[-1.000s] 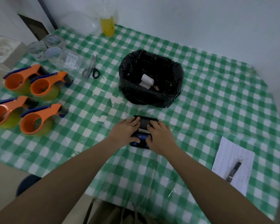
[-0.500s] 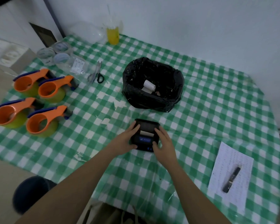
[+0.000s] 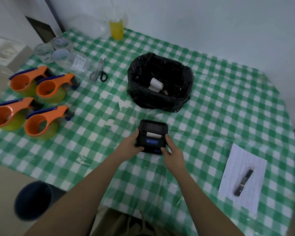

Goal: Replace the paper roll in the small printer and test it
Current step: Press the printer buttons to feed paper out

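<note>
While both hands are wrapped around it, the little printer (image 3: 152,135) sits flat on the green-and-white checked tablecloth (image 3: 211,103), roughly mid-table and a bit toward the near edge. It's a chunky black box with rounded corners, lid down, and a short tongue of white paper (image 3: 154,134) is poking out of the slot across its top. Just nearer than the slot there's a small screen glowing blue, and a couple of tiny blue buttons at the near right corner. The left hand (image 3: 131,145) cups the left side, thumb on the top face by the near left corner. The right hand (image 3: 173,153) holds the right side, its thumb resting near those buttons. So the hands are apart, each clamped on its own side of the printer.

Just beyond it, on the far side, sits a bin lined with a black bag (image 3: 160,82), and a white paper roll (image 3: 156,84) is lying inside. Four orange tape dispensers (image 3: 36,103) are lined up far left, scissors (image 3: 99,72) beyond them. Off to the right, well apart, a printed sheet (image 3: 242,178) has a dark pen (image 3: 243,182) lying on it.
</note>
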Demonstrator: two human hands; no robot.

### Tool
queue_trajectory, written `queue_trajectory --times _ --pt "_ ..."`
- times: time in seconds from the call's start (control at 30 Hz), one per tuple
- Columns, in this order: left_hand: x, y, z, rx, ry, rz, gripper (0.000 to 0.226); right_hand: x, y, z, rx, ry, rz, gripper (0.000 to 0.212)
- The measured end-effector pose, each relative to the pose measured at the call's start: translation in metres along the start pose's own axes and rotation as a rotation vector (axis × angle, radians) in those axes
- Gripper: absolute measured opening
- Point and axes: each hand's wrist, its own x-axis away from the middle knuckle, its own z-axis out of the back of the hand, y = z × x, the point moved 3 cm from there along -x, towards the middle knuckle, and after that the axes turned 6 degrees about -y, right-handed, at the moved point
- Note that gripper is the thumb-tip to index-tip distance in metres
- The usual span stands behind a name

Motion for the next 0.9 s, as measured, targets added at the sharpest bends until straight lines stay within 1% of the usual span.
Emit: queue_trajectory --times 0.13,0.5,0.9 --pt "-0.0001 0.0009 -0.0002 -0.032 -0.025 0.010 0.088 -0.0015 0.0000 0.0022 0.004 -0.008 -0.012 0.057" --pt "0.0030 0.0040 -0.0060 -0.008 0.042 0.018 0.084 -0.0025 0.0022 0.0018 -0.075 -0.008 -0.021 0.056" --pt "0.0057 0.0050 -0.0051 -0.020 0.052 0.020 0.085 -0.0039 0.0066 0.0009 -0.125 -0.005 -0.033 0.056"
